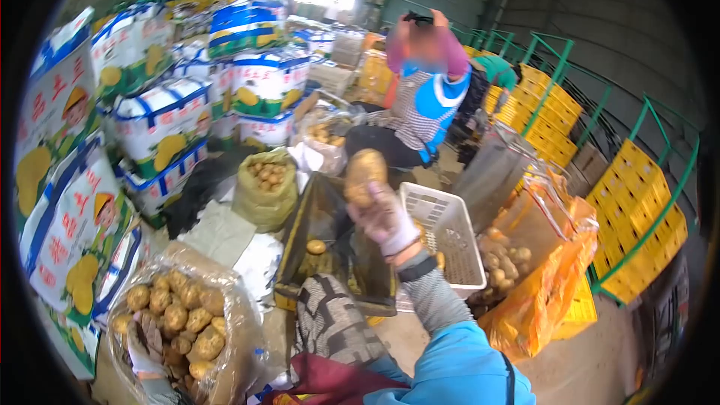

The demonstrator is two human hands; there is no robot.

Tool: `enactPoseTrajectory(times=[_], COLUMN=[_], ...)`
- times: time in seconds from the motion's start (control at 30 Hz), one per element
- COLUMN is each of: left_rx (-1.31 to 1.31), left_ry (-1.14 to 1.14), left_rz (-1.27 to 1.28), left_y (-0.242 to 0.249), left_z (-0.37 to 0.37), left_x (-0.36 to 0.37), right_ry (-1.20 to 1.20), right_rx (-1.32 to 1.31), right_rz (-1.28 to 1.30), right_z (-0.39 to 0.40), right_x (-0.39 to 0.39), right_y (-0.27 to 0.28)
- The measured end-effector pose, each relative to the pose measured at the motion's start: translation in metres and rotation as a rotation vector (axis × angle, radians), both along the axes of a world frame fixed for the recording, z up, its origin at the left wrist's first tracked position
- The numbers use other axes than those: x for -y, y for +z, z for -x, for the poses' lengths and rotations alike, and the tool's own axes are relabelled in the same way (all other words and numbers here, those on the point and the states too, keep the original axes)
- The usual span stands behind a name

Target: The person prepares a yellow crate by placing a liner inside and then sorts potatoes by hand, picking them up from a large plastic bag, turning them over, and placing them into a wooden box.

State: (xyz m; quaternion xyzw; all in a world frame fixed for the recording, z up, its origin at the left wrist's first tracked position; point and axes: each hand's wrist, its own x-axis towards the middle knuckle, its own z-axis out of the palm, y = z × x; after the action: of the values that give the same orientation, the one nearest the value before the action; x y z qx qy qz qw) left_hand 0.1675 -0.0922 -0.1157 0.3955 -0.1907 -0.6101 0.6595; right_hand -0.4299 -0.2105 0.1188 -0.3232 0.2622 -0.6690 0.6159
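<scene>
Nearest, at the lower left, the left hand (pixel 146 341) in a pale work glove reaches down into an open clear plastic sack (pixel 232 307) of potatoes (pixel 180 319); its fingers lie spread among the tubers, touching them, but whether they close round one cannot be told. The potatoes there are yellowish brown, rounded, dusted with soil.

The right arm, in a blue sleeve with a grey knitted cuff and a dark wristband, rises from the lower middle up and away from the body. Its gloved right hand (pixel 386 217) is raised at the centre of the view, fingers curled round the lower part of one large potato (pixel 364 178), held upright in the air above a dark crate (pixel 330 255). This potato is big, oblong, tan, its skin rough and lumpy.

Just beyond the right hand sits a white plastic basket (pixel 450 236), tilted, and to its right an orange mesh sack (pixel 551 285) with smaller potatoes inside. Left of the crate stands a yellow-green net bag (pixel 262 195) filled with potatoes.

Farther back another person (pixel 424 101) in a blue and checked top is seated. Printed cartons (pixel 161 116) are stacked at the left, yellow crates (pixel 637 202) in green racks at the right
</scene>
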Motion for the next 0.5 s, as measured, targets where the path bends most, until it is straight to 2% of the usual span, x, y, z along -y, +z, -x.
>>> enactPoseTrajectory(times=[0.03,0.07,0.1,0.13,0.17,0.2,0.23,0.27,0.3,0.33,0.4,0.43,0.47,0.5], left_rx=[0.003,-0.021,-0.042,-0.001,0.004,0.013,0.023,0.028,0.028,0.030,0.002,0.015,0.028,0.086], left_ry=[-0.049,-0.020,0.011,-0.007,0.025,0.009,-0.001,0.001,0.021,0.054,0.130,0.106,0.081,-0.004], left_rz=[0.049,-0.017,-0.084,-0.089,-0.149,-0.131,-0.118,-0.112,-0.106,-0.100,-0.140,-0.127,-0.114,-0.040], left_y=[-0.015,-0.025,-0.034,-0.042,-0.031,-0.030,-0.029,-0.030,-0.034,-0.038,-0.027,-0.027,-0.027,-0.034], left_z=[-0.008,-0.011,-0.014,-0.019,-0.012,-0.007,-0.004,-0.003,-0.005,-0.011,-0.008,-0.009,-0.010,-0.017], left_x=[0.001,0.004,0.007,0.009,0.008,0.018,0.023,0.021,0.013,0.001,-0.017,-0.021,-0.025,-0.028], right_ry=[-0.068,-0.196,-0.213,-0.397,-0.513,-0.615,-0.805,-0.874,-0.917,-0.918,-0.937,-0.882,-0.972,-0.940], right_rx=[0.005,0.059,0.030,0.108,0.227,0.215,0.284,0.391,0.467,0.464,0.555,0.496,0.446,0.302], right_rz=[0.015,0.139,0.139,0.127,0.147,0.185,0.158,0.206,0.294,0.491,0.228,0.200,0.158,0.142], right_z=[0.046,0.095,0.142,0.170,0.209,0.253,0.294,0.333,0.377,0.435,0.440,0.441,0.427,0.436], right_x=[-0.012,-0.018,-0.039,-0.061,-0.075,-0.089,-0.097,-0.107,-0.114,-0.112,-0.132,-0.130,-0.116,-0.099], right_y=[0.012,0.017,0.035,0.053,0.062,0.064,0.069,0.072,0.069,0.051,0.055,0.053,0.053,0.033])
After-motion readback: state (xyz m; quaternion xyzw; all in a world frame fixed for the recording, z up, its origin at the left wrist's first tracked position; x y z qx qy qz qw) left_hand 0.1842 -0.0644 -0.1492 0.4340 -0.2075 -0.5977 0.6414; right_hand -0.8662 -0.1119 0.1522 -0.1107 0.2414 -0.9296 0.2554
